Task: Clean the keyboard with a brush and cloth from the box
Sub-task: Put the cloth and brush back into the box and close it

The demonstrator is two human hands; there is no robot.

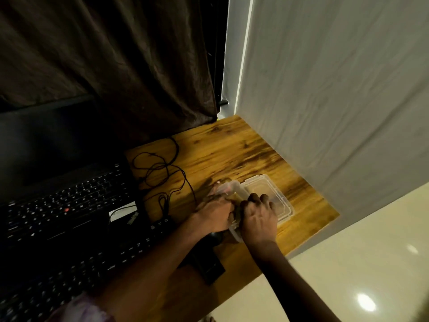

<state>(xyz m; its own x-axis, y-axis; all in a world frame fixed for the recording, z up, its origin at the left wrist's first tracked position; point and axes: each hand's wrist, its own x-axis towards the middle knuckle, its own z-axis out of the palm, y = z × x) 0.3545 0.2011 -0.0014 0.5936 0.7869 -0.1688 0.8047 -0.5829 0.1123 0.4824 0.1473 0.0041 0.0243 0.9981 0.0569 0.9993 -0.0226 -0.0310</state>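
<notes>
1. Dim room. A yellow-brown wood-grain desk point(232, 147) is sitting against a dark brown curtain point(104, 54), with a white fabric panel point(325, 89) hanging along its right side.
2. Task is only just starting, by my read: the box is being opened or dug into, no brush or cloth is out yet, and no cleaning is showing on the keys.
3. Still to do: getting both tools out, brushing, wiping.
4. The clear plastic box point(276, 194) is resting near the desk's right edge. A clear panel, probably its lid, is standing up on the left side.
5. Something tan point(239, 197) is showing between the hands; I cannot tell whether it is cloth or brush.
6. The left hand point(216, 214) is curling round the box's left side. The right hand point(260, 219) is gripping the near rim, knuckles up.
7. The flat black keyboard point(92, 263) is lying in front of an open black laptop point(46, 140), under the left forearm and well left of the box.
8. A tangled black cable point(160, 173) is lying between the laptop and the box.
</notes>
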